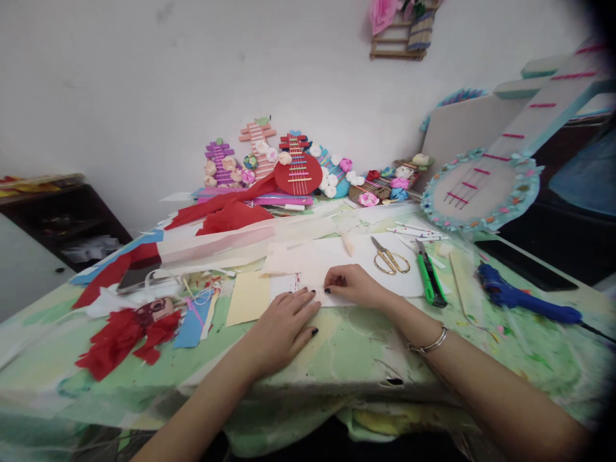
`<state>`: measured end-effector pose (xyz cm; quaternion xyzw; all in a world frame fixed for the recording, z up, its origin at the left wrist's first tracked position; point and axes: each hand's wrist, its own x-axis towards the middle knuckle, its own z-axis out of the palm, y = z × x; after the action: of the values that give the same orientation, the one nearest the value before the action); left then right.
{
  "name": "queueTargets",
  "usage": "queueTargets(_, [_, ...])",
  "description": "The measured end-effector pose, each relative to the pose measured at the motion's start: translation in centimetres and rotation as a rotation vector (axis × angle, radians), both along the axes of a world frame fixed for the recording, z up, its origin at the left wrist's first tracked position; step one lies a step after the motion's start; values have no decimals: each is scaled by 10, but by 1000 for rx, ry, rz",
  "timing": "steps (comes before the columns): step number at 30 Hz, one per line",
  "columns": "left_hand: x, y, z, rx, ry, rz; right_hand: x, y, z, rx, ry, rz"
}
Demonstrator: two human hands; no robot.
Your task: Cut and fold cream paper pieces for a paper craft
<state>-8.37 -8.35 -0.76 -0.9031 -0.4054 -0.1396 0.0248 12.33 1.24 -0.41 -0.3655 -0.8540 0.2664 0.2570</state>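
My left hand (283, 327) lies flat, fingers stretched out, over the near edge of some pale paper. Beside it, my right hand (353, 285) has thumb and fingers pinched together low over the same paper; whatever is between the fingertips is too small to make out. White sheets (327, 249) spread under and beyond both hands. A yellow paper piece (248, 298) lies left of my left hand. Gold-handled scissors (392, 262) rest on the white sheet beyond my right hand, and a green utility knife (429, 279) lies to their right.
A blue glue gun (524, 298) and black phone (527, 264) lie at right, beneath a large lute-shaped craft (486, 186). Red crepe paper (113, 340) and a blue strip (192, 324) lie at left. Small decorated lutes, including a red one (297, 173), stand against the wall.
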Motion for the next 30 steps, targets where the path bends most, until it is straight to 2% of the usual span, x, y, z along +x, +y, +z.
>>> queueTargets(10, [1, 0, 3, -53, -6, 10, -1, -1, 1, -12, -12, -22])
queueTargets(30, [1, 0, 5, -44, -10, -17, -3, -3, 3, 2, -32, -27])
